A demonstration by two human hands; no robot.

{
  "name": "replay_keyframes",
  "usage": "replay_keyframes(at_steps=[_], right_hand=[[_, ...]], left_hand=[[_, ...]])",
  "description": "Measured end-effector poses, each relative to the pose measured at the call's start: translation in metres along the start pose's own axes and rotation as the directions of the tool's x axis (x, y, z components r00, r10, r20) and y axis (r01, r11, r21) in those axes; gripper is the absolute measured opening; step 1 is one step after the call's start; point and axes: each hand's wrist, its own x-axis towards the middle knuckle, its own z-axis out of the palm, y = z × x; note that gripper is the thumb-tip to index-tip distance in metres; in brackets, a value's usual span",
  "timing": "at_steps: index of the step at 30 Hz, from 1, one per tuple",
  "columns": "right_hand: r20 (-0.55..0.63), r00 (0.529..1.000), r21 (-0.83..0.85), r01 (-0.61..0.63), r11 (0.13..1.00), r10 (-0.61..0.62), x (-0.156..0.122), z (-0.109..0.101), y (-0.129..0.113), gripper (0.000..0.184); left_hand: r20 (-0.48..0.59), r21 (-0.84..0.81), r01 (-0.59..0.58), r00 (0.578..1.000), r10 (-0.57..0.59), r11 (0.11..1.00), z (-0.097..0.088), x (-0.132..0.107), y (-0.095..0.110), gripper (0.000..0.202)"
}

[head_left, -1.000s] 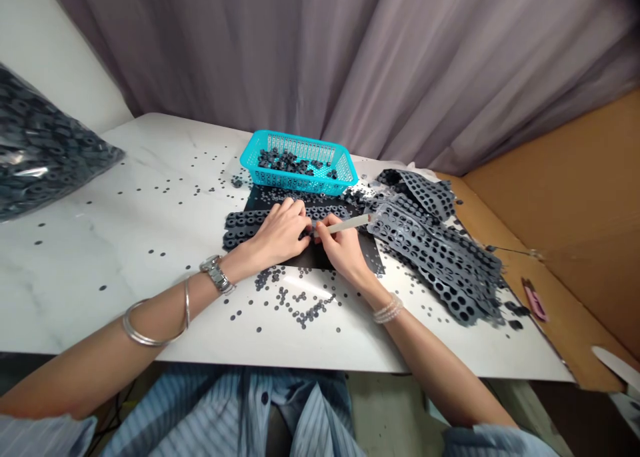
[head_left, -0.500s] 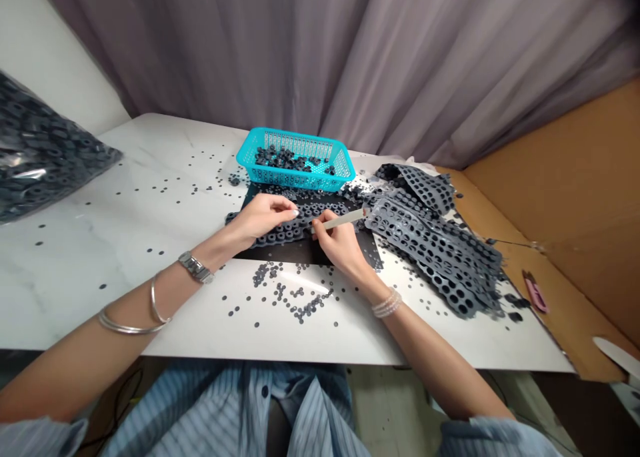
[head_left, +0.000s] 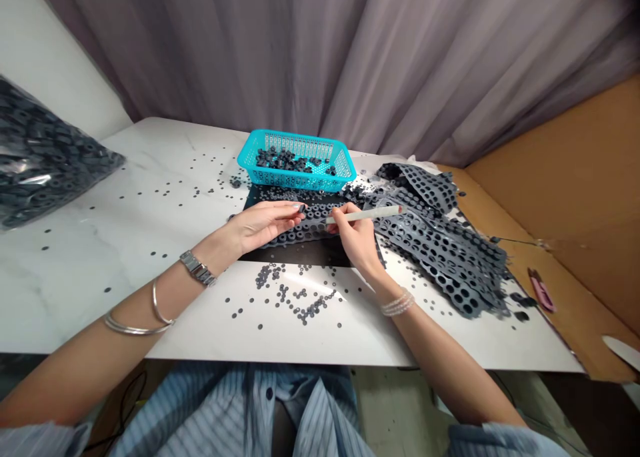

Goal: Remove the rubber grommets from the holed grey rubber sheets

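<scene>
Across a white marble tabletop (head_left: 100, 203), a left hand (head_left: 263, 225) is lying with its fingers stretched over a dark grey perforated rubber strip (head_left: 305, 229) on one black mat (head_left: 295, 257); whether its fingertips (head_left: 300, 207) are pinching anything small cannot be told. A right hand (head_left: 354, 237) is gripping one slim white marker (head_left: 365, 214), which is reaching farther right than in the earlier frame, its red tip showing above a heap of punched grey rubber sheets (head_left: 443, 257). Both hands are hiding part of the strip. Beyond them, one turquoise plastic basket (head_left: 297, 180) is holding dark rubber rings. One clear bag of rings (head_left: 45, 153) is sitting at far left, loose rings (head_left: 295, 297) are lying scattered, and one pink cutter (head_left: 541, 290) is resting on brown cardboard (head_left: 565, 310).
</scene>
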Motion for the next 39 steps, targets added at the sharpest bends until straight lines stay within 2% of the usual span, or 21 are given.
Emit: replay_keyframes(at_steps=[7,15,18,21,23,24,27,29,31,32,35,37,39], right_hand=[[-0.005,1.000,0.010,0.000,1.000,0.000,-0.001,0.001,0.000,0.030],[0.000,1.000,-0.035,-0.001,0.999,0.001,-0.001,0.001,0.000,0.030],[-0.027,1.000,-0.017,-0.002,1.000,0.001,0.000,0.001,-0.003,0.030],[-0.096,0.995,-0.010,0.024,1.000,-0.024,0.002,-0.001,-0.005,0.032],[-0.175,0.983,-0.006,0.046,0.999,-0.046,0.003,-0.003,-0.007,0.032],[-0.226,0.972,-0.002,0.059,0.998,-0.058,0.004,-0.005,-0.008,0.032],[-0.391,0.916,0.024,0.109,0.994,-0.091,0.005,-0.013,-0.013,0.030],[-0.456,0.884,0.055,0.141,0.989,-0.101,0.005,-0.017,-0.016,0.029],[-0.437,0.895,0.093,0.147,0.985,-0.092,0.006,-0.018,-0.015,0.028],[-0.394,0.915,0.108,0.135,0.985,-0.082,0.006,-0.017,-0.013,0.028],[-0.174,0.984,0.099,0.061,0.993,-0.043,0.007,-0.008,-0.003,0.030],[-0.021,0.999,0.039,0.026,0.999,-0.026,0.008,0.000,0.005,0.030],[0.082,0.996,-0.032,0.025,0.999,-0.022,0.008,0.007,0.010,0.028]], left_hand=[[-0.063,0.000,0.045,0.997,-0.045,0.999,0.000,0.004,-0.002,0.012],[-0.054,-0.114,0.097,0.993,-0.104,0.989,0.003,0.002,-0.003,0.013],[-0.108,-0.085,0.045,0.993,-0.054,0.995,0.001,0.003,-0.003,0.012],[-0.155,-0.016,-0.066,0.986,0.063,0.998,0.005,0.015,-0.001,0.009],[-0.132,0.037,-0.129,0.982,0.133,0.991,0.018,0.029,0.003,0.002],[-0.097,0.063,-0.153,0.983,0.158,0.986,0.029,0.037,0.006,0.005],[-0.023,0.164,-0.155,0.987,0.161,0.974,0.067,0.059,0.017,0.042],[0.051,0.281,-0.161,0.987,0.153,0.946,0.086,0.067,0.023,0.053],[0.112,0.450,-0.226,0.974,0.197,0.864,0.089,0.067,0.028,0.049],[0.140,0.549,-0.274,0.962,0.236,0.790,0.084,0.065,0.028,0.043],[0.222,0.811,-0.369,0.912,0.344,0.454,0.055,0.051,0.025,0.025],[0.268,0.894,-0.363,0.903,0.336,0.262,0.033,0.042,0.019,0.020],[0.309,0.926,-0.359,0.899,0.311,0.119,0.018,0.036,0.011,0.020]])
